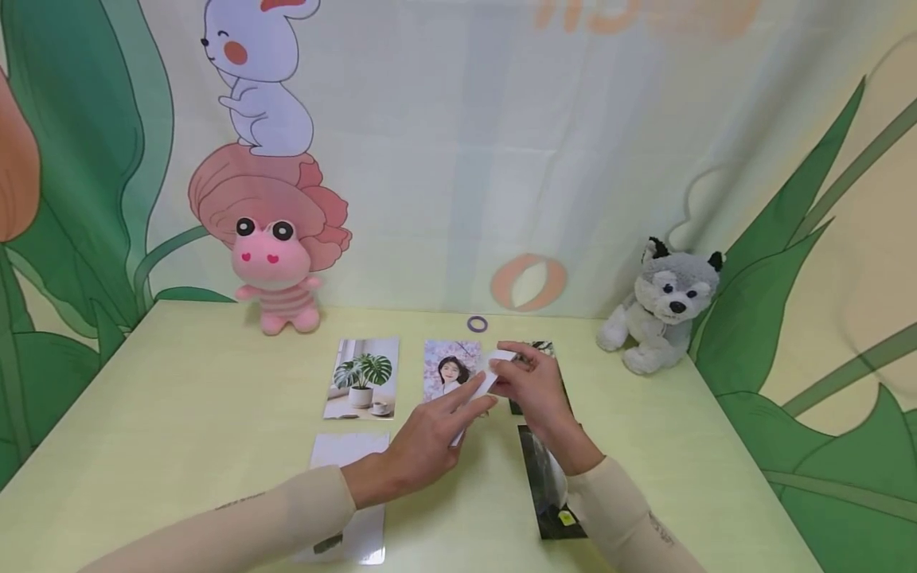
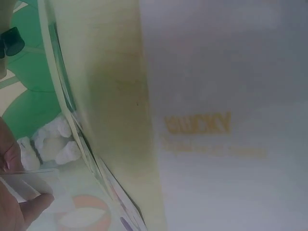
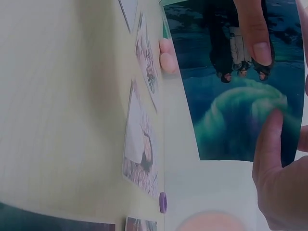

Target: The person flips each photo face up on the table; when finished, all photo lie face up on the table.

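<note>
Above the middle of the table, both hands hold a photo print, its face dark blue with a green aurora and several figures (image 3: 231, 108) in the right wrist view. A thin white strip of the print (image 1: 494, 370) shows from the head. My left hand (image 1: 430, 442) grips its lower end between fingers and thumb. The right hand (image 1: 533, 390) pinches the upper end. Whether more than one print is held cannot be told. Beneath lie a portrait print of a person among blossoms (image 1: 447, 370) and a dark print (image 1: 562, 378), partly covered by the right hand.
Other prints lie flat: a potted plant (image 1: 361, 380), a whitish print (image 1: 365, 521) under the left forearm, a dark print (image 1: 544, 493) by the right sleeve. A purple ring (image 1: 477, 324), pink plush (image 1: 275, 278) and grey plush dog (image 1: 666, 306) stand at the back near the curtain.
</note>
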A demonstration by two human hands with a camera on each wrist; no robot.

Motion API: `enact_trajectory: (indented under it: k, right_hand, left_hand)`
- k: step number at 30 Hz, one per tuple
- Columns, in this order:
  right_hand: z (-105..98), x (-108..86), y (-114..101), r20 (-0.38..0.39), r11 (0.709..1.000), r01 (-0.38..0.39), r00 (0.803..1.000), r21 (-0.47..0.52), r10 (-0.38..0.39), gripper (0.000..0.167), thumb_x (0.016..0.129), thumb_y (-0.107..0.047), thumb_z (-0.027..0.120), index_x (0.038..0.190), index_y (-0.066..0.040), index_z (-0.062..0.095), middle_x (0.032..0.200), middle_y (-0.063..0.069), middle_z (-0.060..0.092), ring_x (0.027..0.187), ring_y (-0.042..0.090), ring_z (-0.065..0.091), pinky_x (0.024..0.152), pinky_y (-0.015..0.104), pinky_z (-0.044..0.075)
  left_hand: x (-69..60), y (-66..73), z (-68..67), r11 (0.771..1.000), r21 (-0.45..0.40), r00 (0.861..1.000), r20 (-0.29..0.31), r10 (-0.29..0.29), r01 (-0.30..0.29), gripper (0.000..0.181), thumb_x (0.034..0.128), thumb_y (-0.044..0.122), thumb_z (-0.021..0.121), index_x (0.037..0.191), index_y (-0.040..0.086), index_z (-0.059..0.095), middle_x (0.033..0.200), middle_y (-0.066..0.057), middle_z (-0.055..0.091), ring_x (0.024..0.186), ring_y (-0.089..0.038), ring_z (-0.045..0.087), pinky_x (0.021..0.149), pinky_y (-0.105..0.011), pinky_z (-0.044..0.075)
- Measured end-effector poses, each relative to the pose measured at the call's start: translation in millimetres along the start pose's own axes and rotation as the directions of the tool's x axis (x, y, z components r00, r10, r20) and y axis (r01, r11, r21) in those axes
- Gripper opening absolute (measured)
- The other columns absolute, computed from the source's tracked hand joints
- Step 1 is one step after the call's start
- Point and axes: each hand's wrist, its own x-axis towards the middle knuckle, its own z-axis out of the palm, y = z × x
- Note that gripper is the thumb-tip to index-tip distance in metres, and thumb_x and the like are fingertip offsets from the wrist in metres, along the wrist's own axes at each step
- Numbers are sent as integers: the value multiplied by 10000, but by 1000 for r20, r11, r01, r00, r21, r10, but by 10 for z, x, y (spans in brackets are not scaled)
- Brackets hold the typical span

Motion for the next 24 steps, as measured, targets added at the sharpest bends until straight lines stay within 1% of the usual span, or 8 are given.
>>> enact_trajectory:
  k: [1, 4, 6, 10, 13, 20, 24]
  right_hand:
    - [3, -7, 11, 1, 1000, -1, 1000, 12, 1, 364, 930, -5, 622, 1289, 37, 581, 822, 18, 734, 688, 126, 718, 674, 285, 601]
    - [7, -30, 34, 13, 999, -3, 1000, 35, 2, 358, 941, -11, 611, 1294, 20, 564, 775, -21, 726, 694, 122, 723, 683, 285, 601]
    - [7, -37, 46, 23, 999, -4, 1000, 44, 3, 359, 949, -21, 606, 1303, 9, 551, 764, -28, 727, 700, 121, 725, 691, 285, 600]
    - [8, -35, 55, 27, 999, 7, 1000, 48, -8, 353, 961, -38, 602, 1305, 6, 538, 779, -7, 736, 704, 128, 729, 695, 285, 600]
    - [7, -25, 49, 21, 999, 19, 1000, 47, -20, 344, 967, -50, 603, 1299, 7, 535, 793, 21, 740, 701, 135, 729, 692, 287, 600]
    - [-6, -19, 24, 7, 1000, 23, 1000, 16, -23, 319, 983, -101, 605, 1288, -25, 550, 762, -14, 714, 705, 126, 725, 698, 279, 597]
    - [-12, -19, 38, 10, 1000, 23, 1000, 19, -23, 306, 991, -131, 605, 1275, -30, 551, 815, 28, 717, 749, 139, 727, 701, 279, 598]
  left_hand:
    - [-10, 3, 1, 1000, -7, 1000, -6, -3, 3, 620, 737, -159, 722, 1299, 83, 619, 1431, -216, 558, 1030, -321, 708, 710, -312, 581]
    - [-35, 8, 5, 1000, -16, 1000, -19, -12, 12, 661, 703, -199, 704, 1298, 77, 620, 1414, -212, 574, 1030, -322, 712, 707, -321, 586]
    - [-43, 5, 15, 1000, -17, 1000, -28, -12, 11, 653, 705, -206, 693, 1291, 72, 621, 1402, -215, 583, 1034, -323, 713, 720, -326, 593]
    - [-40, -9, 36, 1000, -21, 999, -46, -1, 0, 630, 725, -214, 673, 1289, 62, 622, 1402, -217, 582, 1067, -334, 702, 761, -332, 600]
    - [-21, -22, 41, 1000, -25, 999, -52, 5, -6, 630, 727, -223, 659, 1287, 62, 625, 1404, -215, 581, 1061, -336, 703, 758, -318, 598]
    - [22, -35, 21, 1000, -10, 999, -38, 0, 0, 626, 734, -217, 635, 1291, 67, 629, 1409, -192, 586, 1023, -313, 715, 708, -281, 582]
    - [25, -25, 22, 1000, -24, 999, -38, -19, 18, 626, 742, -219, 625, 1303, 58, 623, 1405, -188, 591, 995, -311, 722, 679, -276, 568]
